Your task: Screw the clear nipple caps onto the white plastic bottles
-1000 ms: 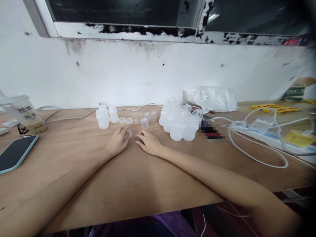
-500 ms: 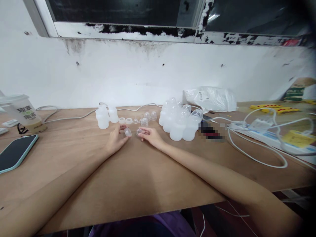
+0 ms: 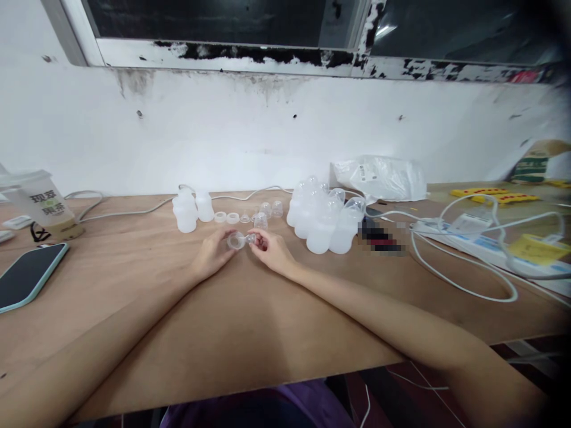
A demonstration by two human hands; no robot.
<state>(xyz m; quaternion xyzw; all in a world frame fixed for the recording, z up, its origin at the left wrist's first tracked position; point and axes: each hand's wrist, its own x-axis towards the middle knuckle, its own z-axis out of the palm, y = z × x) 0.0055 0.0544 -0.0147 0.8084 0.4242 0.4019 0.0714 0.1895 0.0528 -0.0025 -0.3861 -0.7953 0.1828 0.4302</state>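
Observation:
My left hand (image 3: 212, 255) pinches a small clear plastic cap (image 3: 234, 241) just above the wooden table (image 3: 250, 321). My right hand (image 3: 271, 251) pinches a second small clear piece (image 3: 251, 238) and holds it against the cap's right side, so the two parts touch between my fingertips. Just beyond my hands lie white rings (image 3: 226, 217) and several small clear domes (image 3: 266, 214) in a row. Two white bottles (image 3: 191, 210) stand to the left of that row. A cluster of capped white bottles (image 3: 323, 218) stands to the right.
A phone (image 3: 29, 274) and a drink cup (image 3: 44, 204) sit at the far left. White cables (image 3: 464, 261) and a power strip (image 3: 486, 246) spread over the right side. A plastic bag (image 3: 381, 177) lies against the wall, with yellow items (image 3: 495, 194) beyond.
Both hands lifted off the table, each with a small clear piece. They moved toward each other, and the two pieces now meet between my fingertips.

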